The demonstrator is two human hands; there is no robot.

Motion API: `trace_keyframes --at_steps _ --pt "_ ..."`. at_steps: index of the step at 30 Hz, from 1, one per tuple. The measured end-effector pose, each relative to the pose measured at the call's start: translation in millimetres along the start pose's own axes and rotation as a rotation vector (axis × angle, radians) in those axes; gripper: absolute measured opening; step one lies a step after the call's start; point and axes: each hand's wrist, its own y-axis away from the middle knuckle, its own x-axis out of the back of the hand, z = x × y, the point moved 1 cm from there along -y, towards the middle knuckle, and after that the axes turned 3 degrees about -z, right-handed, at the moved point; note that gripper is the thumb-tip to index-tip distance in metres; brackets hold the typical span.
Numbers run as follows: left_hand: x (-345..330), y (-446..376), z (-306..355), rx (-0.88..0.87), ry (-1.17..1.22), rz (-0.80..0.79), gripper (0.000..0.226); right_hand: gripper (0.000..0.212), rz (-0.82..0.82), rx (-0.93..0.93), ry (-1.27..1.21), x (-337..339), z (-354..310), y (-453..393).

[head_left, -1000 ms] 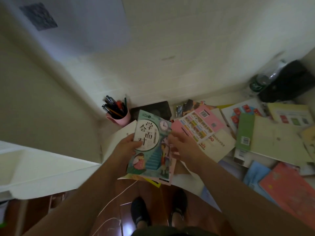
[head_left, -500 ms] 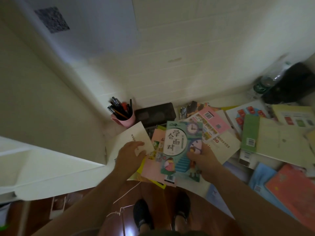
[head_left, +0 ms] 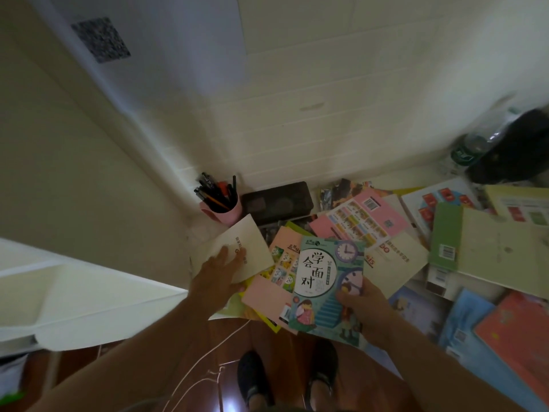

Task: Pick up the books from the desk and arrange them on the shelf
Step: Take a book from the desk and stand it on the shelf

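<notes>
Two hands in view, both over the near left end of the counter (head_left: 202,233). Right hand (head_left: 361,307) grips the teal book (head_left: 325,288) at its lower right edge, thumb on the cover, fingers hidden beneath; the cover shows clock faces and large black characters. Book is tilted slightly, overlapping a pink book (head_left: 277,281) that lies under it to the left. Whether the teal book is lifted clear of the pile or resting on it: cannot tell.

Left hand (head_left: 218,273) lies flat, fingers straight and spread, palm down on a cream book (head_left: 252,251) at the counter's left corner. Cream book touches the pink book's left edge.

Many more books cover the counter to the right, overlapping: a pink one with a barcode (head_left: 370,215), a green-spined one with a pale cover (head_left: 478,245), a blue one (head_left: 466,319) and an orange-red one (head_left: 514,337) near the front right edge.

Pink pen cup (head_left: 227,211) with dark pens stands at the back left corner; a dark rectangular box (head_left: 277,202) just beside it to the right. Far right, blurred: a plastic bottle (head_left: 472,147) next to a black object (head_left: 517,150).

White shelf (head_left: 77,295) sits left of the counter, lower in frame. Below: wooden floor, a thin white cord (head_left: 208,355), and the person's dark shoes (head_left: 252,379).
</notes>
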Motion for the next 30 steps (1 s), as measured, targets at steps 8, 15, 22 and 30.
trace_keyframes --at_steps 8,15,22,30 --pt "64 46 7 0.187 0.777 0.592 0.025 0.029 -0.002 -0.017 -0.029 -12 -6 -11" --pt "85 71 34 0.18 1.49 0.301 0.029 0.034 0.027 -0.049 -0.037 -16 -5 -16" --pt "69 58 42 0.24 1.38 0.369 0.026 0.03 0.069 0.048 -0.043 2 -45 -9" --pt "58 45 88 0.227 1.506 0.131 0.026 0.034 -0.202 0.026 -0.042 -22 -75 11"
